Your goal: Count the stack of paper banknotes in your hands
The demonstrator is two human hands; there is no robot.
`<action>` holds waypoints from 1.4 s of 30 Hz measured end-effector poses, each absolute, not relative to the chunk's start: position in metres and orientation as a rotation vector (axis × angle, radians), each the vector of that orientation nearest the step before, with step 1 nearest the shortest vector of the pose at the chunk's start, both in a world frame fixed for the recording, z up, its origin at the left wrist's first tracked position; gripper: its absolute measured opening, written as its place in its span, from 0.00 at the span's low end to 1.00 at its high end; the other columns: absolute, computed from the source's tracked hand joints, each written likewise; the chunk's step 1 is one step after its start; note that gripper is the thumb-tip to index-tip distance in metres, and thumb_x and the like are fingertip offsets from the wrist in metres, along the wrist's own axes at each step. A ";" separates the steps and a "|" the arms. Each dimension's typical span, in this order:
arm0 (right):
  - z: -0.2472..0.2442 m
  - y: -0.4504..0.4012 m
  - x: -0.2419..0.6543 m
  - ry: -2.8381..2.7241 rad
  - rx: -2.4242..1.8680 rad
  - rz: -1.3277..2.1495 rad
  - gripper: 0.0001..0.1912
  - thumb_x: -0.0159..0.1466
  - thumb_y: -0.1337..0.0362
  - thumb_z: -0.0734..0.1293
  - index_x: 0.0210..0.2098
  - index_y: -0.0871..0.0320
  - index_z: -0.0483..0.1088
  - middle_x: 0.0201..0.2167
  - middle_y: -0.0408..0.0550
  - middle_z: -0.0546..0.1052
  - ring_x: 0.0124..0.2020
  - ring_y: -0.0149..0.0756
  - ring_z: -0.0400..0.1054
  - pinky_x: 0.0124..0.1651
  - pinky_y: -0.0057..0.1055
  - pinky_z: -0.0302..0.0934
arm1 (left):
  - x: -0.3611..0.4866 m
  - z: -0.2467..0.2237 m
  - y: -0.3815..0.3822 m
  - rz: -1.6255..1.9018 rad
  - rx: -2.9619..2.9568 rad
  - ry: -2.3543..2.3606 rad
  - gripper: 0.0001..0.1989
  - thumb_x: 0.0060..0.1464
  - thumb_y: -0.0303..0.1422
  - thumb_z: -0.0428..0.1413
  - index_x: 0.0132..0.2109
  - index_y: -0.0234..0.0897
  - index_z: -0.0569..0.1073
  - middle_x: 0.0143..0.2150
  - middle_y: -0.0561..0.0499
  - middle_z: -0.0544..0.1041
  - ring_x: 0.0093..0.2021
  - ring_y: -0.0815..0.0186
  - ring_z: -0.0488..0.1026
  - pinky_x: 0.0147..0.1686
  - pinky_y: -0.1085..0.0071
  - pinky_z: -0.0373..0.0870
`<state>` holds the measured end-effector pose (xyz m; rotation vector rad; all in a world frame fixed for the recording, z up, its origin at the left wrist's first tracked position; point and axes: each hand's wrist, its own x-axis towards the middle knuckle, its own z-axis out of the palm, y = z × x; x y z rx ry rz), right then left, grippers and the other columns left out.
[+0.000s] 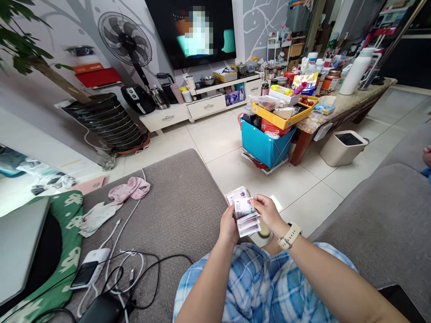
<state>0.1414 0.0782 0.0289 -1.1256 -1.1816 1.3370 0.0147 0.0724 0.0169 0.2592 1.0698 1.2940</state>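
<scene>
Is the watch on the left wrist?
No, the watch sits on the right wrist, behind the right hand that grips the banknotes together with the left hand.

bare forearms, cream wristwatch (pixel 288 237) on right wrist, blue plaid shorts (pixel 259 287).

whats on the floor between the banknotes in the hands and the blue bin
Bare floor tiles only, in the head view: nothing lies between the banknotes and the blue bin.
</scene>
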 end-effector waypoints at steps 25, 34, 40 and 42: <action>0.028 0.078 0.142 -1.210 -1.078 1.334 0.15 0.59 0.54 0.62 0.24 0.58 0.62 0.18 0.38 0.57 0.21 0.27 0.49 0.25 0.27 0.45 | 0.016 0.019 0.073 1.306 0.281 1.108 0.13 0.48 0.34 0.56 0.39 0.29 0.74 0.33 0.45 0.79 0.31 0.62 0.77 0.36 0.65 0.72; 0.026 0.079 0.142 -1.210 -1.054 1.359 0.15 0.60 0.54 0.61 0.24 0.58 0.62 0.20 0.39 0.58 0.22 0.28 0.51 0.26 0.27 0.45 | 0.015 0.017 0.073 1.298 0.306 1.096 0.14 0.47 0.34 0.56 0.39 0.29 0.74 0.35 0.43 0.79 0.32 0.61 0.76 0.37 0.65 0.71; 0.028 0.079 0.142 -1.218 -1.040 1.370 0.15 0.60 0.55 0.61 0.22 0.58 0.60 0.18 0.38 0.55 0.21 0.27 0.48 0.25 0.28 0.43 | 0.014 0.018 0.074 1.284 0.312 1.100 0.13 0.47 0.34 0.56 0.38 0.29 0.74 0.34 0.43 0.79 0.30 0.61 0.76 0.35 0.66 0.71; 0.028 0.079 0.141 -1.211 -1.035 1.385 0.15 0.60 0.55 0.62 0.22 0.58 0.59 0.18 0.38 0.55 0.21 0.27 0.48 0.25 0.28 0.43 | 0.014 0.018 0.073 1.292 0.309 1.114 0.12 0.46 0.34 0.56 0.37 0.29 0.74 0.32 0.44 0.79 0.29 0.62 0.76 0.34 0.67 0.71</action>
